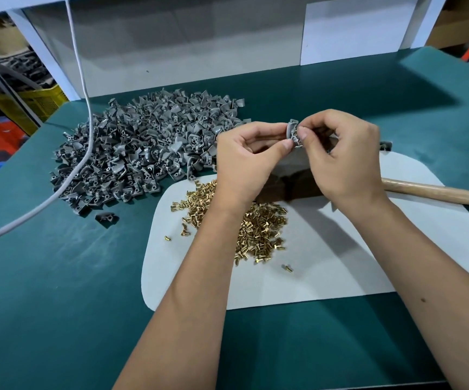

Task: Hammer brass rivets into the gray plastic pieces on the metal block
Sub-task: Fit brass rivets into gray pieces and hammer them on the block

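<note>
Two bare forearms are being stretched out over the white mat (326, 280), which is being used as the landmark for everything below. Scattered on the near-left part of that mat, a loose pile of brass rivets (258, 229) is being partly hidden under the left forearm, with a few strays lying just off the pile toward the mat's near edge.

Up above the mat's far side, one gray plastic piece (293, 132) is being pinched between both hands. It's being gripped by the thumb and forefinger of the left hand (244, 161), and the fingertips of the right hand (345, 161) are being pressed onto it from the other side, other fingers curled. Whether a rivet is also being held there can't be told, too small.

Under the hands, at the mat's far edge, a dark metal block (289, 184) is being mostly covered. A wooden hammer handle (438, 194) is being rested across the mat's right side, its head hidden behind the right hand.

Beyond the mat's far-left corner, a big heap of gray pieces (140, 147) is being crossed by a gray cable (87, 108) on the green table (59, 305).
</note>
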Demonstrator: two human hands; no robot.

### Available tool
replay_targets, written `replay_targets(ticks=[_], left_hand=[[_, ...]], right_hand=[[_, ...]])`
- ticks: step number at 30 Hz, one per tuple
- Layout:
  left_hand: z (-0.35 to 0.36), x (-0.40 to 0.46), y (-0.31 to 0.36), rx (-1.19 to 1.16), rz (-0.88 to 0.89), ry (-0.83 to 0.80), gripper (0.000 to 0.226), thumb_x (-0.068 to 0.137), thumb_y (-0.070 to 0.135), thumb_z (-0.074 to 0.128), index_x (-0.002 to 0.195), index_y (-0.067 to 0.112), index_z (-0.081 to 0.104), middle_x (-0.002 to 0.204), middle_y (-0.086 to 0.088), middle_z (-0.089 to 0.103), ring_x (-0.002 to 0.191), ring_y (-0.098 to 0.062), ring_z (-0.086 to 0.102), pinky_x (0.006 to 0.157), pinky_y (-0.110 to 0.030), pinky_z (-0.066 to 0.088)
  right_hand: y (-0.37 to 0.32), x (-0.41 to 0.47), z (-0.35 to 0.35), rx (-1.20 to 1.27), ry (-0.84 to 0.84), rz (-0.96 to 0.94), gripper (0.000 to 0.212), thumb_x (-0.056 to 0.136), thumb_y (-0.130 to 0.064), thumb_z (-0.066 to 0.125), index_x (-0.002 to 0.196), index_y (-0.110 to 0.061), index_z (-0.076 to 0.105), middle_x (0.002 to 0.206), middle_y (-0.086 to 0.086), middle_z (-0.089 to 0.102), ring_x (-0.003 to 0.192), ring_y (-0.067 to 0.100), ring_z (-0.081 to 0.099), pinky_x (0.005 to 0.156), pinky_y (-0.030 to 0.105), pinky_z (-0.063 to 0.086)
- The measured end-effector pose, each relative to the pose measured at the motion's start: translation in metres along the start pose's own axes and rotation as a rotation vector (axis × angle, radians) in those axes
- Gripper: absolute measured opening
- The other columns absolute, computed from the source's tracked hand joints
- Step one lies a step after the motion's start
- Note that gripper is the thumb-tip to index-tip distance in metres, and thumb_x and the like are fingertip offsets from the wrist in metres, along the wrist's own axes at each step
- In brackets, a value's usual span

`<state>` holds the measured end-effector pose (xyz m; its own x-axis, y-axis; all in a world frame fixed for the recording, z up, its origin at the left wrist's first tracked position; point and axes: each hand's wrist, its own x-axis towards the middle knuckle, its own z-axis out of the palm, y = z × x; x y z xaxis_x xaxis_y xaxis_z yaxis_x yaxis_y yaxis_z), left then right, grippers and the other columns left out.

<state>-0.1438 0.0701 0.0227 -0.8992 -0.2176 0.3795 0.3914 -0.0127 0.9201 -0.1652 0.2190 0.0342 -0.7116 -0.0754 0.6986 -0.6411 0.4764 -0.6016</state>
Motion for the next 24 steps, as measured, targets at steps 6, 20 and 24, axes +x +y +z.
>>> replay_targets(ticks=[6,20,24], left_hand=[[0.0046,-0.0005,-0.002,0.011,-0.044,0.07,0.018,0.077,-0.01,0.081,0.088,0.005,0.079,0.087,-0.014,0.079,0.084,-0.027,0.076,0.089,-0.045,0.061],[0.0099,-0.0018,-0.0072,0.202,0.003,0.054,0.009,0.079,-0.009,0.079,0.087,-0.004,0.077,0.088,-0.016,0.076,0.084,-0.025,0.076,0.082,-0.035,0.061],[0.0079,-0.0022,-0.0052,0.219,-0.018,0.025,0.012,0.079,-0.01,0.08,0.089,-0.006,0.075,0.09,-0.016,0.077,0.087,-0.025,0.077,0.086,-0.036,0.062]], right_hand=[[-0.0011,-0.0003,0.0017,-0.04,-0.016,0.025,0.009,0.09,-0.014,0.068,0.088,-0.01,0.076,0.081,-0.003,0.073,0.072,0.008,0.063,0.072,0.018,0.049],[-0.0006,0.0031,-0.0023,-0.053,-0.077,0.221,0.007,0.086,-0.009,0.074,0.087,-0.013,0.079,0.074,-0.01,0.067,0.067,-0.006,0.062,0.067,0.004,0.045],[-0.0004,0.003,-0.0021,-0.058,-0.112,0.229,0.008,0.086,-0.008,0.073,0.087,-0.013,0.079,0.073,-0.011,0.065,0.066,-0.006,0.06,0.065,0.001,0.041]])
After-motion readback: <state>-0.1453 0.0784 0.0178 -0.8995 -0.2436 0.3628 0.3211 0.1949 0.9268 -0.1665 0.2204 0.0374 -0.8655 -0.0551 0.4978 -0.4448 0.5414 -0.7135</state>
